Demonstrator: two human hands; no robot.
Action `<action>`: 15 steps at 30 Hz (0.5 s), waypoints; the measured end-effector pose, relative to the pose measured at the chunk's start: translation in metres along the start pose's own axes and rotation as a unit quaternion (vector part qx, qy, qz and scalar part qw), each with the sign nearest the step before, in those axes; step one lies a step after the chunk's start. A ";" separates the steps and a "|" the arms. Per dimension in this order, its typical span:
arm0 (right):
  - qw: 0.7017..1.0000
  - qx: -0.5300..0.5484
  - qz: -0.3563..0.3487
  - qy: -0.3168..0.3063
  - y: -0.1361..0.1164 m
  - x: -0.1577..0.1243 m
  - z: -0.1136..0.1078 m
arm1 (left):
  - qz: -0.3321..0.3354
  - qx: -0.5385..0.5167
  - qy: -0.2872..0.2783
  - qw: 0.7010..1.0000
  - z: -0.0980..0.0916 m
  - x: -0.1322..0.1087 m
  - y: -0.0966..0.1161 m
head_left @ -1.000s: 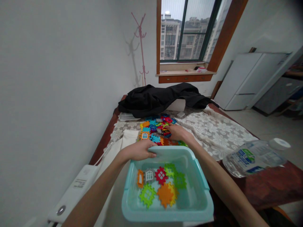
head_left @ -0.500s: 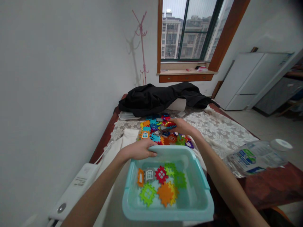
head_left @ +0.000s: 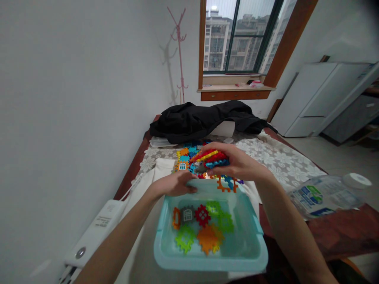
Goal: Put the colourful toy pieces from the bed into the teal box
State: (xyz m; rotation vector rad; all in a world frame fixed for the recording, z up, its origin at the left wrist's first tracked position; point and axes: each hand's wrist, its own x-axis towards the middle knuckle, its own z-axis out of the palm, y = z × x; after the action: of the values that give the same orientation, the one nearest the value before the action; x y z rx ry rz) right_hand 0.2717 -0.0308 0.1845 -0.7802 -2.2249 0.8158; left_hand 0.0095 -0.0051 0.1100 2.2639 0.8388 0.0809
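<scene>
**Clutching a stack of toothed pieces point(head_left: 212, 156) by the far rim of the tub point(head_left: 210, 265)**

With the right hand point(head_left: 241, 161), holding the red, yellow and blue stack between fingers and thumb, near the far rim. Half a second ago, over the pile point(head_left: 183, 159) beyond the tub; now drawn back toward the tub, with more of the stack showing. New below the hand: an orange frame point(head_left: 219, 185) and a blue piece point(head_left: 229, 181), overlapping the far rim in view; cannot tell whether held or loose. With the left hand point(head_left: 176, 183), clasping the far rim near its left corner, just as before. Inside the tub, unchanged: a small orange piece point(head_left: 176, 218), a grey window piece point(head_left: 187, 215), a red piece point(head_left: 203, 215), green pieces point(head_left: 226, 222) and an orange gear-shaped piece point(head_left: 207, 238) overlapping a yellow one. Beyond the pile, black cloth point(head_left: 204, 118); off to the right, a clear bottle point(head_left: 325, 197).
</scene>
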 end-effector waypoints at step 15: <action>0.905 -0.117 -0.012 -0.410 0.005 -0.002 0.073 | -0.021 -0.035 -0.049 0.998 0.001 0.007 0.007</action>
State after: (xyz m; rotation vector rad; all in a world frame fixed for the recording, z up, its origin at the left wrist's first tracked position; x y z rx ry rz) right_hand 0.2217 -0.0530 0.1359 -0.5614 -3.1180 0.9978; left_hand 0.0190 -0.0055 0.1121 2.1650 0.8193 -0.0190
